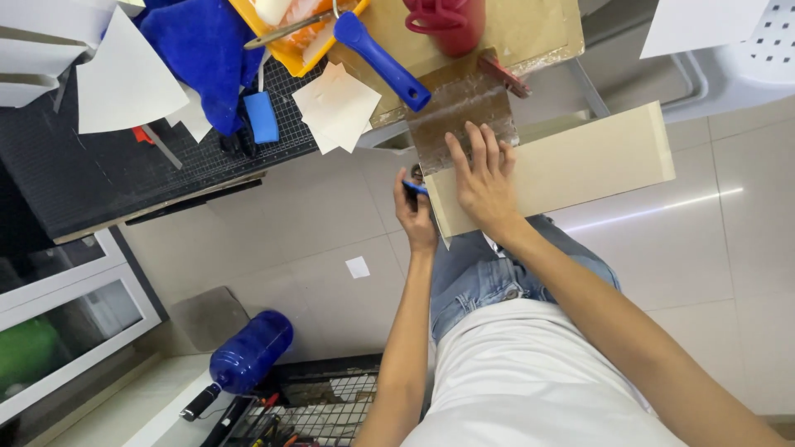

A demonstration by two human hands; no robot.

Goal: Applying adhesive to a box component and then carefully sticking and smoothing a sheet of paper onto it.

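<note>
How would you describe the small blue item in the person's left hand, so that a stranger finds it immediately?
Start at the long cream board that sticks out from the workbench over the tiled floor. At its near left corner, the left hand pinches a small blue tool against the edge. It is far thinner and smaller than the blue roller handle and the blue block on the bench.

Long cream board point(571, 161) juts off the worktop edge, tilting up toward 2 o'clock. A brown scraper plate point(458, 116) rests at its 10 o'clock end, small blue tool point(415, 189) touching the corner.
</note>
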